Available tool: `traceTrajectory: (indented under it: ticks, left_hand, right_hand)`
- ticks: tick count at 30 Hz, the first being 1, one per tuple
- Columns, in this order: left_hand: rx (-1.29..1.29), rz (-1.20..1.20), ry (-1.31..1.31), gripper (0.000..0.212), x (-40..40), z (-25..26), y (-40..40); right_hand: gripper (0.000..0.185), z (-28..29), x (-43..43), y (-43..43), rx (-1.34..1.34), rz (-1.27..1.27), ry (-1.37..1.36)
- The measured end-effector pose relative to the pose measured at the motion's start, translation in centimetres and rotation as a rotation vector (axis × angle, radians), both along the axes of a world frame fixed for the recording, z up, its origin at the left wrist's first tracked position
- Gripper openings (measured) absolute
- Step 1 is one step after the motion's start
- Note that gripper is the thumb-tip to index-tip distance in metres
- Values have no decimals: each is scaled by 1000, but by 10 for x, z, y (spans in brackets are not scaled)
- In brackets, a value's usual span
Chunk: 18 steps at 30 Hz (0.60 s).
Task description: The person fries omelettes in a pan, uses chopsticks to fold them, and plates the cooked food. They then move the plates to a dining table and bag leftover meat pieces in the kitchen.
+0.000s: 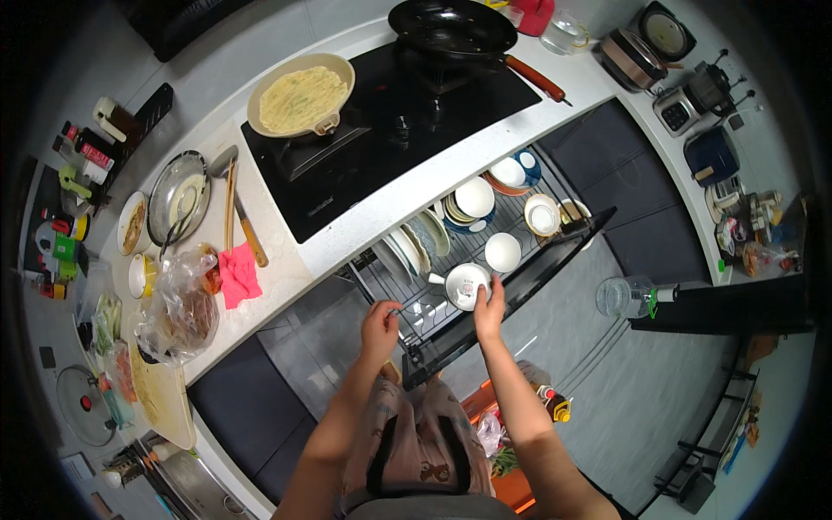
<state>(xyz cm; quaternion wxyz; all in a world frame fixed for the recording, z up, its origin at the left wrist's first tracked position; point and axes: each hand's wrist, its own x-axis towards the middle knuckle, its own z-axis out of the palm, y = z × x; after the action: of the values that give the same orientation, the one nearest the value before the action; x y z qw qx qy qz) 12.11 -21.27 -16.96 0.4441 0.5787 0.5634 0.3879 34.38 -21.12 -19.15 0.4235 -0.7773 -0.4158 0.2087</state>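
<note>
My right hand (489, 309) is at the rim of a white handled bowl (466, 286) with a small printed picture, over the pulled-out wire dish drawer (422, 318); whether the fingers grip it is hard to tell. My left hand (381, 326) is by the drawer's left end, its fingers curled near the wire edge. Beside the handled bowl sits a plain white bowl (502, 252). Farther back in the drawer are stacked bowls (474, 197), upright plates (406, 250) and a white and orange bowl (542, 215).
On the black hob (403, 123) stand a beige pan (257, 117) holding a flat pancake (302, 101) and a black wok (452, 29). The counter at left holds a glass batter bowl (159, 208), a wooden-handled spatula (252, 240), a pink cloth (239, 276) and plastic bags (179, 312). Bottles stand on the floor at right.
</note>
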Motion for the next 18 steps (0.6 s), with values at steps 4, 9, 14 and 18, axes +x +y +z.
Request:
traceTrajectory:
  ticks: [4, 9, 14, 18]
  left_hand:
    - [-32, 98, -53, 21, -4, -18, -13]
    - [-93, 196, -71, 21, -17, -34, -31]
    - [-207, 216, 37, 17, -27, -32, -43]
    - [-149, 287, -43, 21, -34, -60, -56]
  right_hand:
    - [25, -26, -11, 19, -86, 247, -12]
    - [18, -64, -38, 45, -200, 462, -71]
    - [26, -112, -53, 64, -313, 628, -306]
    - [46, -126, -66, 87, -508, 734, -432]
